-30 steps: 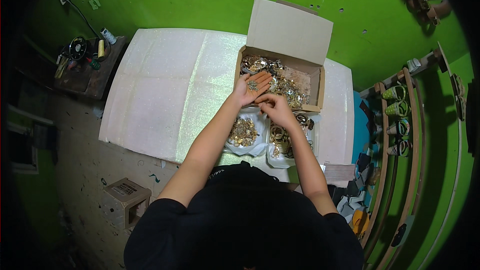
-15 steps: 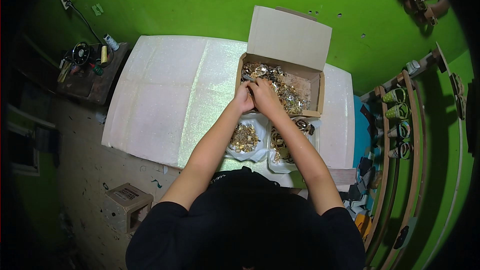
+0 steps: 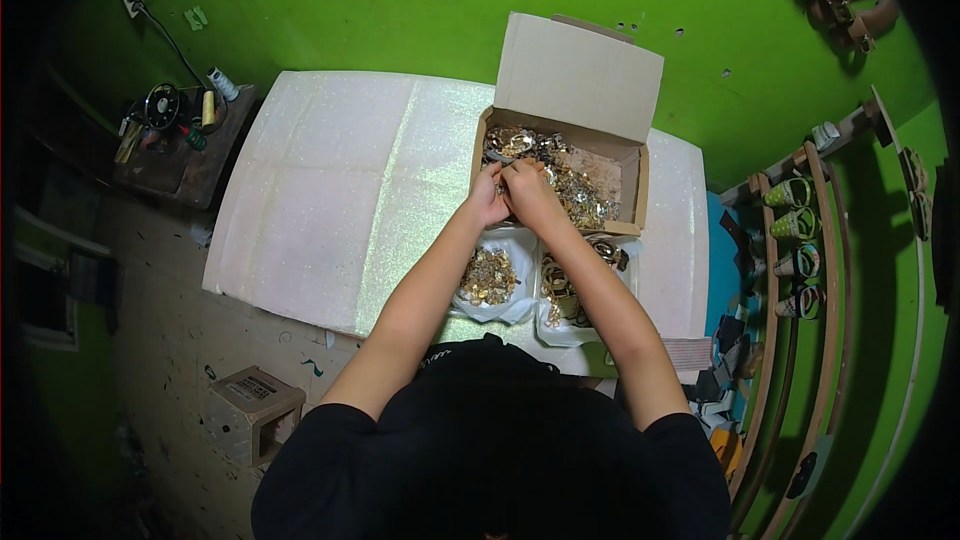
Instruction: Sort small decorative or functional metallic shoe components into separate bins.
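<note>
My left hand [image 3: 487,201] and my right hand [image 3: 530,192] meet over the near left part of an open cardboard box [image 3: 642,185]. Their fingers are curled together at the tips, and what they hold is too small or hidden to make out. Inside the box lies a heap of gold and silver metal pieces [image 3: 585,192], which look like buckles or shoe ornaments. Just below my hands, a white plastic-lined tub [image 3: 520,308] holds small gold and silver pieces [image 3: 490,276]. Beside it, partly under my right forearm, another lined tub [image 3: 563,337] contains larger gold and dark ring-shaped pieces [image 3: 608,252].
The box lid [image 3: 580,68] stands raised toward the green wall. Pale glittery sheeting [image 3: 310,180] covers the table. A sewing machine part with thread spools [image 3: 208,108] sits on a dark side table at left. Sandals [image 3: 795,222] hang on a wooden rack [image 3: 772,340] at right; a stool [image 3: 255,410] stands lower left.
My right hand has shifted very slightly, its fingers curling a little closer beside the left. The box and tubs stay where they were.
</note>
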Demonstrator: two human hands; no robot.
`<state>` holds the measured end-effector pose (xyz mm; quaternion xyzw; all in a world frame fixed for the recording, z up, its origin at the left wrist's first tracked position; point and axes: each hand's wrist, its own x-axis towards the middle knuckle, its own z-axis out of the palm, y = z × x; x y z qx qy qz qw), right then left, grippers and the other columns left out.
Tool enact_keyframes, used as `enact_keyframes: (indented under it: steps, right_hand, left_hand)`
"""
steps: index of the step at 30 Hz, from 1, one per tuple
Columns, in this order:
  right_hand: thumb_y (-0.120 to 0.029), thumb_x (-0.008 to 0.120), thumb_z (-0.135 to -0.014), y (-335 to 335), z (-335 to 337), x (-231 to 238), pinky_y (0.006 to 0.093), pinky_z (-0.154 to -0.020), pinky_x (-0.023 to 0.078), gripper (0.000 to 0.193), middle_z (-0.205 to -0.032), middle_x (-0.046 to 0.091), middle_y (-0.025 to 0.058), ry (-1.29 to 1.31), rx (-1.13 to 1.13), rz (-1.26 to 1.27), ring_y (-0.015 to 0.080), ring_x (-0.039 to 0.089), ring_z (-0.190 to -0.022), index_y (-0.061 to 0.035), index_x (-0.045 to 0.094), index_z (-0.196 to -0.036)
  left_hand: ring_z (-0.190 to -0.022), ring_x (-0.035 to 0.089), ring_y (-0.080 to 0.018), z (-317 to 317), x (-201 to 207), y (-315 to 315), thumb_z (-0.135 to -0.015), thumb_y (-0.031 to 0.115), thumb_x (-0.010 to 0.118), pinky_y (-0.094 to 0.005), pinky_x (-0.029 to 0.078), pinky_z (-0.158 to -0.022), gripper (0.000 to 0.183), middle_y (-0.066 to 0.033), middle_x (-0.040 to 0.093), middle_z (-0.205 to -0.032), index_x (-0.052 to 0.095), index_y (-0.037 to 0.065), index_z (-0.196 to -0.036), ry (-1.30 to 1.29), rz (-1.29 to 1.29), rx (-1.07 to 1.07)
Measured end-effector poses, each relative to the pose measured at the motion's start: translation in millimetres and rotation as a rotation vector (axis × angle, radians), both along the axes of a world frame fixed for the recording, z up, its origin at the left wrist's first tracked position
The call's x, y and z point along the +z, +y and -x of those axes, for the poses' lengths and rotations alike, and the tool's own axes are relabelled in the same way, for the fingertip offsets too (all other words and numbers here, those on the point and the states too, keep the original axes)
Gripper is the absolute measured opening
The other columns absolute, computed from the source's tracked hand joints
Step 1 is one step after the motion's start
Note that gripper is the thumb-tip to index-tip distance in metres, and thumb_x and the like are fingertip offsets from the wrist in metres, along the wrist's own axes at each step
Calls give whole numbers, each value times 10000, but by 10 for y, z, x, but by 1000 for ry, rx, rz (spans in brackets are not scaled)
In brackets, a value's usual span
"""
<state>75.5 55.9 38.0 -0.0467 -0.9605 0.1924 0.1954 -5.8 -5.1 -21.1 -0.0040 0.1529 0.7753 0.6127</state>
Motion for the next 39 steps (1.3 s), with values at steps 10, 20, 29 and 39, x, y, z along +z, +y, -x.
enact_keyframes:
  steps: [10,20,29,39]
  right_hand:
    - [-45,611,-625,111,-24,117,231,-511,435,175,-653,604,92,24,-220,501,103,526,-523,20,605,-787]
    - [-12,586,-691,118,-284,212,212,-495,442,98,-658,580,69,-202,-97,1244,101,533,-542,51,577,-765]
    - [-15,506,-746,-159,-665,196,211,-542,456,154,-669,578,71,-418,29,1325,101,545,-568,67,567,-861]
    - [-34,391,-840,-225,-757,-73,240,-661,491,231,-850,597,148,-519,-33,1480,167,604,-718,72,529,-992]
  left_hand:
    - [-960,513,-247,22,-36,-5,-883,295,215,-379,391,-877,409,-139,535,-986,487,-3,-950,-122,51,39]
    - [-1046,461,-291,-32,109,-9,-883,320,141,-428,384,-883,510,-183,480,-1113,420,-33,-1123,-39,-161,-69]
    - [-1131,390,-301,-50,233,-58,-888,287,102,-392,379,-909,515,-185,415,-1201,366,-51,-1172,-85,0,50]
    - [-1138,384,-297,-60,232,-64,-889,285,114,-395,380,-903,504,-179,415,-1204,364,-42,-1179,-72,-8,47]
